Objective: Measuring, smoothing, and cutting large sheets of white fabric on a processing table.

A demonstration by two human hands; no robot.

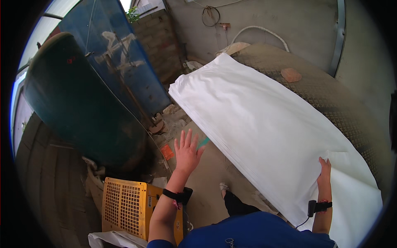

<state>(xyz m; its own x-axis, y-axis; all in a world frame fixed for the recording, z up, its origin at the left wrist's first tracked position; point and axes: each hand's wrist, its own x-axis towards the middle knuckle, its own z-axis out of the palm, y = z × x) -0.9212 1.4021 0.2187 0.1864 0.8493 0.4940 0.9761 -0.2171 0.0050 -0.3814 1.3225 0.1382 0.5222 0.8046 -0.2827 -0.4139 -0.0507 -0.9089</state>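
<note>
A long stack of white, cloth-like sheets (252,111) runs from the far middle to the near right, its left edge showing many thin layers. My right hand (325,168) is at the near right part of the stack, its fingers closed on the top white sheet, which creases and folds around them. Part of those fingers is hidden. My left hand (188,153) hovers left of the stack, fingers spread and holding nothing. Dark bands circle both of my forearms, each with a small black device.
A yellow slatted machine (124,202) stands at the lower left. Behind it leans a large dark green tank (82,99), near a blue metal panel (136,53). A reddish stone (291,75) lies on the brown textured surface (331,99) beyond the stack. Rubble and an orange piece (166,151) litter the floor.
</note>
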